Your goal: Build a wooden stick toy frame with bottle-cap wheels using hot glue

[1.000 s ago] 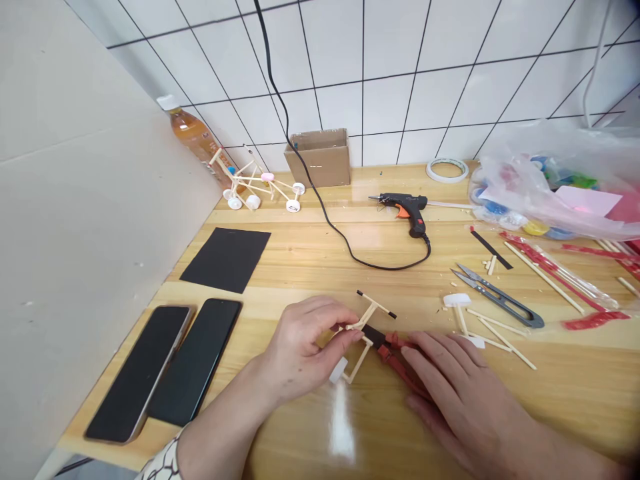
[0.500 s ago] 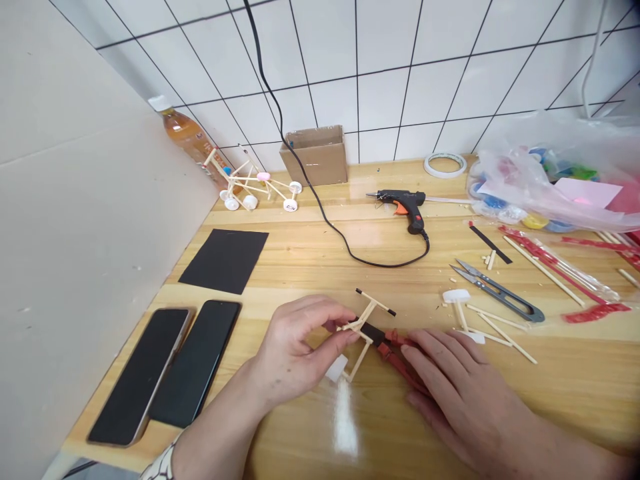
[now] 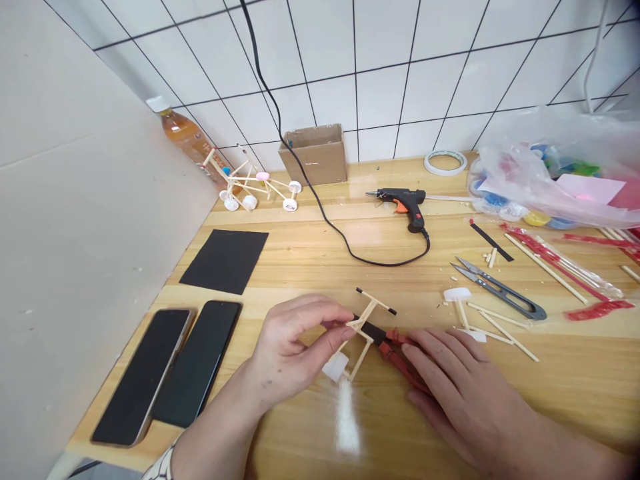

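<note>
Between the thumb and forefinger of my left hand (image 3: 297, 343) is a small stick frame (image 3: 361, 325), a model of thin wooden sticks. Its crossbar has black tips at both ends, and a white wheel-like piece (image 3: 335, 367) hangs at its lower side. My right hand (image 3: 457, 380) is closed round the red handles of a pair of pliers (image 3: 400, 357). Their dark jaws reach in behind the frame, close to my left fingertips. Whether the jaws bite on a stick is hidden.
A glue gun (image 3: 403, 200) lies at the back with its black cord looping leftward. Thread snips (image 3: 500, 289) and loose sticks (image 3: 505, 337) are on the right. Two phones (image 3: 197, 363) and a black sheet (image 3: 225, 261) lie left; a finished-looking stick model (image 3: 260, 183) stands behind.
My left hand has shifted very slightly on the stick frame, and the white piece shows a little further left. My right hand stays on the pliers.
</note>
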`<control>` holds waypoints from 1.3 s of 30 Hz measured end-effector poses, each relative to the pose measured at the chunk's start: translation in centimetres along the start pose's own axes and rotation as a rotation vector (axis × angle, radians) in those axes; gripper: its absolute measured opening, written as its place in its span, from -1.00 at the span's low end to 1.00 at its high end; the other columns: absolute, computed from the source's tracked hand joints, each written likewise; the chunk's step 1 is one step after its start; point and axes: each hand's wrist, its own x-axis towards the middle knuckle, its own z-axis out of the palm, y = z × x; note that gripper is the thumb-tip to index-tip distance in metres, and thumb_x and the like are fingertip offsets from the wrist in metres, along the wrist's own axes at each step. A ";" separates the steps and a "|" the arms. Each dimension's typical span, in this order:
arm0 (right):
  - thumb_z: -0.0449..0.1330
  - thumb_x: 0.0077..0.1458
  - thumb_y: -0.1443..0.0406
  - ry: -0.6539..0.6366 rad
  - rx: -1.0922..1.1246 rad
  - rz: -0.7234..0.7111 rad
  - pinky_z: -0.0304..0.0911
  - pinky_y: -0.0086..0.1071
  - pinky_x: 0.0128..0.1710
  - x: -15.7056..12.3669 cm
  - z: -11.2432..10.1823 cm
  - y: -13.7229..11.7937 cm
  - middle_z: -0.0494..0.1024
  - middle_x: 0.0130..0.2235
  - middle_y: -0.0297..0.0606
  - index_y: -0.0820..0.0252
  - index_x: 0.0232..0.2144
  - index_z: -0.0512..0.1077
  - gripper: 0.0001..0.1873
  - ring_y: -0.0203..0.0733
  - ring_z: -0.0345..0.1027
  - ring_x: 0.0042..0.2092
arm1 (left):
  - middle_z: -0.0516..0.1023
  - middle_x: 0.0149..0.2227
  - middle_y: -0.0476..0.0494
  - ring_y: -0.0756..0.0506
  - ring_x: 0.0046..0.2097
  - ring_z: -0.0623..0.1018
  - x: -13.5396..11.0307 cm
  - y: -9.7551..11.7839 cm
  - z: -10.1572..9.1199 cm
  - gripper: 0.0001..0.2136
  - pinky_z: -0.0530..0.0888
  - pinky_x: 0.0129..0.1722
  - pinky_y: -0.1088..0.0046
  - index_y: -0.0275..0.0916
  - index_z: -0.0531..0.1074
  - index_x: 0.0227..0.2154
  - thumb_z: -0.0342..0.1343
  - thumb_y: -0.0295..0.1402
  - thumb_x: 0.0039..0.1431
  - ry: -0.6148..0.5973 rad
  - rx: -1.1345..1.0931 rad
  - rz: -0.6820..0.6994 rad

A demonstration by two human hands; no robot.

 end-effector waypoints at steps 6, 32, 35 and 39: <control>0.01 0.12 0.37 0.021 -0.001 0.006 0.22 -0.06 -0.11 0.0 0.0 -0.1 0.52 -0.11 0.01 0.35 -0.08 0.38 -0.67 0.01 0.35 -0.10 | 0.55 -0.43 -0.12 -0.01 -0.39 0.53 0.1 -0.2 0.2 -0.89 0.49 -0.40 0.49 -0.30 0.52 -0.39 0.19 -0.58 0.00 0.012 -0.037 0.020; 0.04 0.13 0.36 0.001 0.002 -0.028 0.18 -0.06 -0.08 -0.2 0.2 0.1 0.51 -0.10 0.04 0.43 -0.06 0.37 -0.66 0.04 0.31 -0.08 | 0.52 -0.44 -0.10 -0.01 -0.37 0.50 0.0 -0.7 0.5 -0.92 0.45 -0.37 0.49 -0.31 0.50 -0.44 0.20 -0.58 -0.01 -0.001 -0.169 -0.077; 0.02 0.15 0.35 -0.003 0.006 -0.026 0.18 -0.08 -0.09 -0.1 0.2 0.1 0.51 -0.11 0.01 0.39 -0.08 0.39 -0.68 0.01 0.32 -0.08 | 0.52 -0.45 -0.09 -0.01 -0.38 0.50 0.0 -0.8 0.6 -0.93 0.43 -0.36 0.50 -0.29 0.50 -0.46 0.21 -0.56 -0.02 0.000 -0.219 -0.127; 0.03 0.14 0.35 -0.010 0.013 -0.030 0.18 -0.08 -0.09 -0.1 0.2 0.2 0.51 -0.10 -0.01 0.36 -0.07 0.39 -0.68 0.01 0.31 -0.07 | 0.51 -0.46 -0.08 0.00 -0.39 0.48 0.1 -0.8 0.7 -0.96 0.41 -0.37 0.51 -0.29 0.50 -0.49 0.22 -0.53 -0.03 0.004 -0.258 -0.188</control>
